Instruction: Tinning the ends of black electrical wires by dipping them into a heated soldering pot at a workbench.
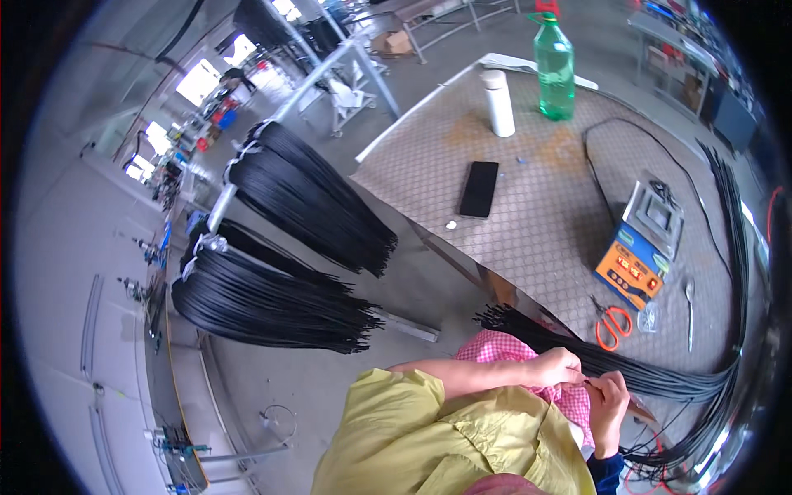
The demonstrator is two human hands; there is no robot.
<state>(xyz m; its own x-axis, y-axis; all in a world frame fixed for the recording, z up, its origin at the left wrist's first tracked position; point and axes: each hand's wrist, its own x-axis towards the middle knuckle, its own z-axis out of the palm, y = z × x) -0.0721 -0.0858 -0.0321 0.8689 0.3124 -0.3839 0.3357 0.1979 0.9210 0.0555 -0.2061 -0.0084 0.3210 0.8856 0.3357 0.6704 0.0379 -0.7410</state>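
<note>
My left hand [561, 368] and my right hand [609, 401] meet close to my body, over the near table edge. The fingers of both are closed in a pinch, tips almost touching. A thin dark bit shows between them, too small to name. Just beyond my hands, a long bundle of black cables [660, 378] runs along the near edge of the table and bends up its right side. Its loose ends [495, 317] stick out past the edge on the left. Orange-handled scissors [613, 328] lie past the bundle, beside a small clear plastic bag [649, 318].
On the patterned tabletop [544, 239] are an orange and blue electronic device [631, 271], a spoon [690, 313], a black phone [479, 189], a white bottle [498, 103] and a green bottle [555, 70]. Two thick black cable bundles [272, 289] hang over a metal rack at left.
</note>
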